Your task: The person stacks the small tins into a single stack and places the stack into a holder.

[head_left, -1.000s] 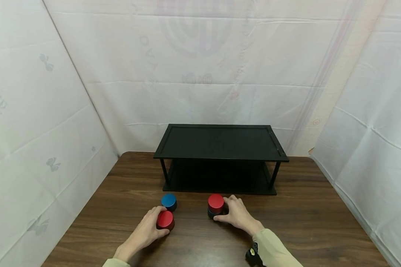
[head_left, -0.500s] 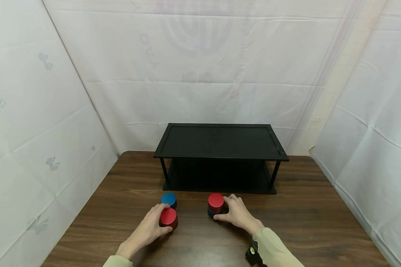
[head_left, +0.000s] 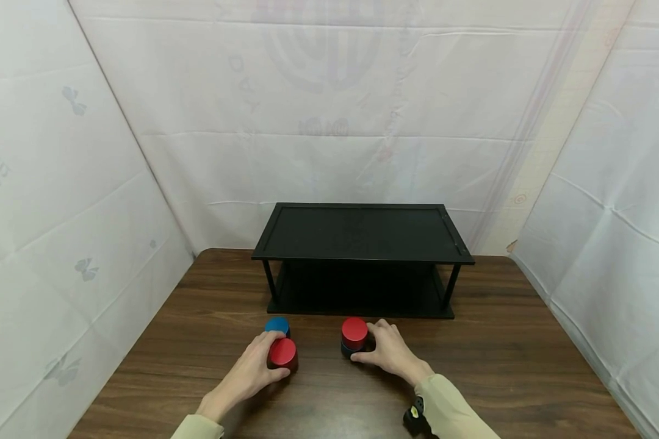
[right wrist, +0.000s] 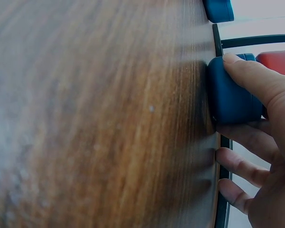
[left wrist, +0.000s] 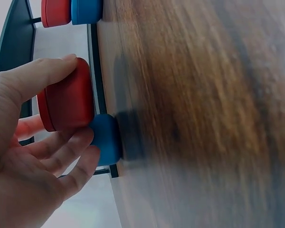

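Note:
My left hand point(head_left: 247, 371) grips a red round tin point(head_left: 282, 353) between thumb and fingers. In the left wrist view a gap shows between this tin and the tabletop, so it is held up. Just behind it stands a blue tin point(head_left: 277, 324), partly hidden by the fingers. To the right, my right hand point(head_left: 392, 353) holds the side of another blue tin point(right wrist: 232, 97), thumb and fingers on opposite sides. On top of that blue tin sits a second red tin point(head_left: 354, 331), forming a stack on the table.
A black two-tier rack point(head_left: 362, 235) stands behind the tins on the brown wooden table point(head_left: 500, 360). White sheeting point(head_left: 329, 110) hangs at the back and on both sides. A dark device point(head_left: 416, 419) is strapped at the right wrist.
My left hand has carried its red tin a little to the right and away from me, nearer the blue tin. The right hand and its stack have stayed in place.

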{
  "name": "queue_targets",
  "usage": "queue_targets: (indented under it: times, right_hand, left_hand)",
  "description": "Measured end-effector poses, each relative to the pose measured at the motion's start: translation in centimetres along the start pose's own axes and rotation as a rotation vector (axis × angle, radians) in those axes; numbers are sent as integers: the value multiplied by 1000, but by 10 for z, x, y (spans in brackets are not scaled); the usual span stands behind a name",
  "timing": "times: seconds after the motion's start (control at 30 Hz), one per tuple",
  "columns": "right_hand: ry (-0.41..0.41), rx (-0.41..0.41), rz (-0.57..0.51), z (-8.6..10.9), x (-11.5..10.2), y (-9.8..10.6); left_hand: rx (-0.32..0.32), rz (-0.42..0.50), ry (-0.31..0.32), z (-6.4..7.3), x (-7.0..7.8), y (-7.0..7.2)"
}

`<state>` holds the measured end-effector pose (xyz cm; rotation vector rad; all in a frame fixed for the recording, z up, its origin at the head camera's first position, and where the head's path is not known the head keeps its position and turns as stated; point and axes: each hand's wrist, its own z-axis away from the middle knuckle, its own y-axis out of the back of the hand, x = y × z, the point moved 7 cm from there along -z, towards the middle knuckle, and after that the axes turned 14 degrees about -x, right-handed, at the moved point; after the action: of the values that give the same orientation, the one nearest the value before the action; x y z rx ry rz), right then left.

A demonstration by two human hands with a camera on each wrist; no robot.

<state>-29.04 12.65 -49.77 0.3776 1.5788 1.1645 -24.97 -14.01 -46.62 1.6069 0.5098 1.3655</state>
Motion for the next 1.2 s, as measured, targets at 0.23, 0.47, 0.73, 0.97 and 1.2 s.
queue_targets:
  times: [0.23,0.47,0.73,0.97,1.2]
  right_hand:
    - [-7,0,0,1,0,0]
    - [-4,-1,-1,1,1,0]
    - [-9,-2,-3,1,0,0]
    - [-15,-2,-3,0,1,-1]
    - [-10,-2,0,0,1,-1]
  left_hand:
    - [7,7,-24,-4,5,1]
    - [15,9,-23,-7,9,2]
    - [12,17,-38,-9,15,4]
    - [21,26,-70,-12,20,3]
    - [4,44,-55,-16,22,2]
